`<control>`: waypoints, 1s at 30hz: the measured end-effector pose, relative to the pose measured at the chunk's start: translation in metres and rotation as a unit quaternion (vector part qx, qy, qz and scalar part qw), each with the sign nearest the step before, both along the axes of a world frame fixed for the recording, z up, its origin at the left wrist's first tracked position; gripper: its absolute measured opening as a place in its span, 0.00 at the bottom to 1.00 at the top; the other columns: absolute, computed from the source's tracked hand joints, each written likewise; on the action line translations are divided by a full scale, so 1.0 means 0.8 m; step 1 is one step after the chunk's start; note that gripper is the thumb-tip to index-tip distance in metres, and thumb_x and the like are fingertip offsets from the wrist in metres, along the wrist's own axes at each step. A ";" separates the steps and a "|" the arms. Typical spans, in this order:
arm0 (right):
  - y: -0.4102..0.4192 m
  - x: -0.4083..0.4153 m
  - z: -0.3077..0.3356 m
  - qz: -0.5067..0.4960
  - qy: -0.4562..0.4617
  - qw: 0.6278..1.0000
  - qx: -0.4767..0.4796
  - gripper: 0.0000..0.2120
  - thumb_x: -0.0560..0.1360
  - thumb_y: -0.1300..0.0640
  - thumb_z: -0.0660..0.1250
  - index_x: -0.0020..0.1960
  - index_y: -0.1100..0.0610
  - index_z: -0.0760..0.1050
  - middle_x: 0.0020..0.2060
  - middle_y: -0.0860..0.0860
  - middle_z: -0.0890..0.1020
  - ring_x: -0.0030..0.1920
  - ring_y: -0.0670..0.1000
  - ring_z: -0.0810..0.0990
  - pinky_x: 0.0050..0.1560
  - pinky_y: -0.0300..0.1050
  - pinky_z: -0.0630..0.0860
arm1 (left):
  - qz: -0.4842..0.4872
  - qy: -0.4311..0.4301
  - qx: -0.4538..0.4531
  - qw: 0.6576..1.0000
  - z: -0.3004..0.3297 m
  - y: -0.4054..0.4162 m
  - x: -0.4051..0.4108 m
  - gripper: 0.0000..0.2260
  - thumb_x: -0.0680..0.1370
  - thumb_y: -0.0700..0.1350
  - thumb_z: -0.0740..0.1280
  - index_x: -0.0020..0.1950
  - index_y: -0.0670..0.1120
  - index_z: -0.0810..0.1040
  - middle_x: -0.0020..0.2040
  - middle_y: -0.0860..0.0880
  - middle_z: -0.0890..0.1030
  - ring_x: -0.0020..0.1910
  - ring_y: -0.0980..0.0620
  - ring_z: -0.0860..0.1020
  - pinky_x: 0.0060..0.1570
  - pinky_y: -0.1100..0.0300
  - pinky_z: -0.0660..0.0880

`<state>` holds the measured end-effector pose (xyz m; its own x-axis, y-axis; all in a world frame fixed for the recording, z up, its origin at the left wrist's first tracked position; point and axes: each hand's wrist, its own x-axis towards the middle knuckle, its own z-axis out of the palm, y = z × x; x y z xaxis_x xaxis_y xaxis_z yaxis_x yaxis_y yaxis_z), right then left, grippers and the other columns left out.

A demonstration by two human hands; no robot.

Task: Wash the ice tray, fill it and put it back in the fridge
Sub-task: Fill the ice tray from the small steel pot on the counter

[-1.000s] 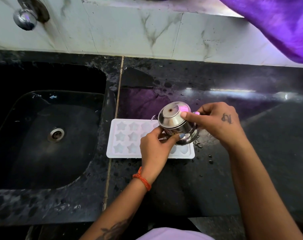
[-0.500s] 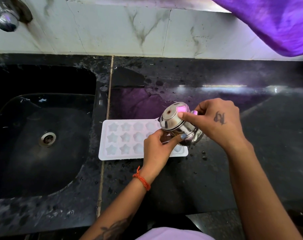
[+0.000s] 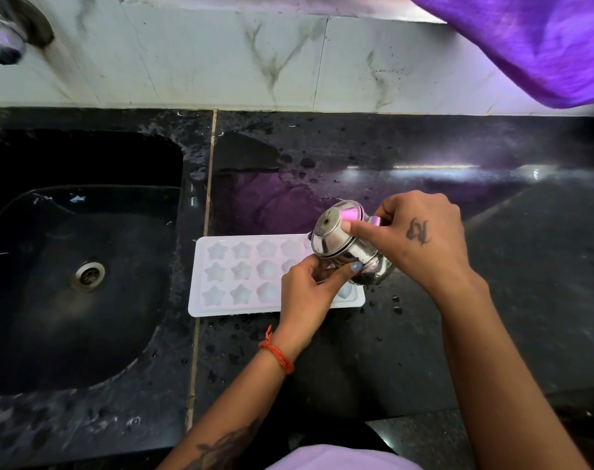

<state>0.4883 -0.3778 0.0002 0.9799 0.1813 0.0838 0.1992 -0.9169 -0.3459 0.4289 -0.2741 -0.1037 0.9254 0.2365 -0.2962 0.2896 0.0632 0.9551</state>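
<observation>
Now filling: white plastic ice tray with star-shaped cells [image 3: 254, 276] lies flat on black wet stone table [image 3: 390, 351], just at 3 o'clock of black sink [image 3: 68, 266]. Both hands clamp small shiny steel pot [image 3: 346, 245], tipped mouth-down over tray's 3 o'clock end, probably to pour water into cells. Right hand [image 3: 421, 239] grip curls round pot body; left hand [image 3: 309, 290] grip pinches its lower rim to steady the tilt. Purple cloth [image 3: 526, 42] hangs at 1 o'clock.
</observation>
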 end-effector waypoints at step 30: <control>-0.044 0.003 -0.004 -0.042 0.009 0.998 0.037 0.24 0.67 0.36 0.70 0.32 0.58 0.77 0.26 0.54 0.80 0.31 0.53 0.78 0.34 0.45 0.72 | -0.024 -0.022 0.041 0.999 0.003 -0.033 0.012 0.09 0.69 0.50 0.75 0.47 0.51 0.83 0.40 0.54 0.85 0.39 0.64 0.81 0.44 0.68 0.75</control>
